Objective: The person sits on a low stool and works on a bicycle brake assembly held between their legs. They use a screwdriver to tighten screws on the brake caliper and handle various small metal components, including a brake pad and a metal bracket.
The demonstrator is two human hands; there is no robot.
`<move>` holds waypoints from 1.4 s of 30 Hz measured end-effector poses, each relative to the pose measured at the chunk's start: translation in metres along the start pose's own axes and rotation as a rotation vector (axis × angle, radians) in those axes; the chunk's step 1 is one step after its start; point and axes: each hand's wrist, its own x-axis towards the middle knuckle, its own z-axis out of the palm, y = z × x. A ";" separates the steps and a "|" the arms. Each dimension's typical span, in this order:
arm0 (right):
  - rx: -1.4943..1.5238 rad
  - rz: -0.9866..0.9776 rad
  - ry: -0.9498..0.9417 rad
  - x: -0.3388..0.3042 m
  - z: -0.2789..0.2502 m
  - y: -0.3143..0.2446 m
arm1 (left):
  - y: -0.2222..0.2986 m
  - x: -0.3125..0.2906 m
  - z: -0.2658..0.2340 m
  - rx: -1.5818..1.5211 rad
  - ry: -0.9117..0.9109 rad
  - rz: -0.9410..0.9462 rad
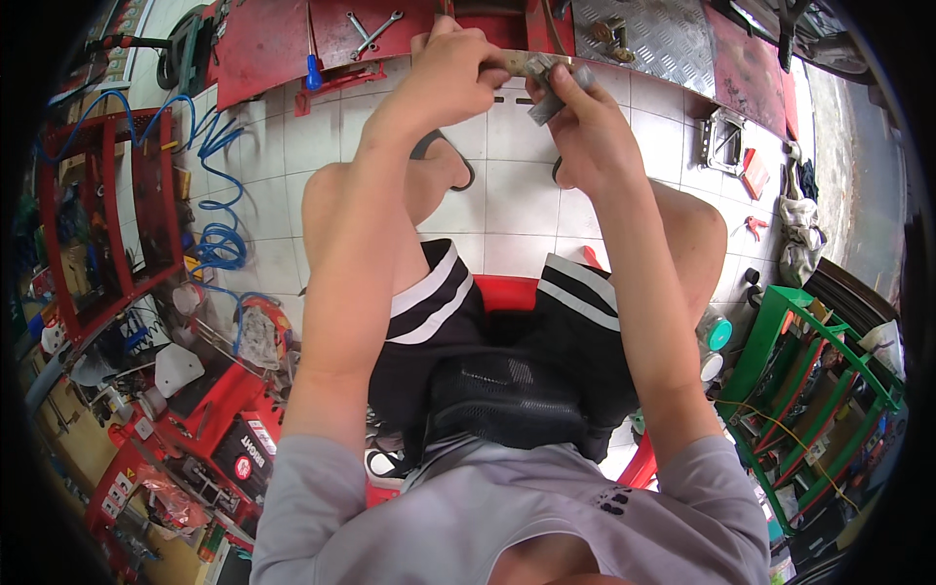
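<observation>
My right hand [593, 122] is closed on a small grey metal piece [552, 96], pinched between thumb and fingers just off the front edge of the red workbench [263, 49]. Close by on the left, my left hand [450, 78] is closed, its fingers curled at the bench edge; whatever it grips is mostly hidden. A dull yellowish piece [519, 64] shows between the two hands, and I cannot tell which hand holds it. Left of my hands on the bench lie a blue-handled screwdriver [313, 70] and crossed wrenches [369, 37].
A metal tread plate [643, 44] covers the bench's right part. A coiled blue air hose [222, 244] hangs by a red rack [125, 224] at left. At right stand a green rack [780, 375] and a metal frame [723, 139] on the white tiled floor [507, 210].
</observation>
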 end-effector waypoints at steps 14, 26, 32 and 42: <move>-0.134 0.058 -0.038 -0.019 -0.008 0.006 | 0.003 0.005 -0.008 -0.099 0.179 0.068; -0.218 -0.093 -0.142 -0.012 -0.006 0.003 | -0.013 0.005 0.012 -0.068 0.177 -0.032; -0.220 -0.083 -0.187 -0.012 -0.009 -0.001 | -0.007 0.005 0.010 -0.064 0.165 -0.030; -0.363 -0.097 -0.195 -0.014 -0.005 -0.008 | -0.007 0.004 0.009 -0.063 0.145 -0.077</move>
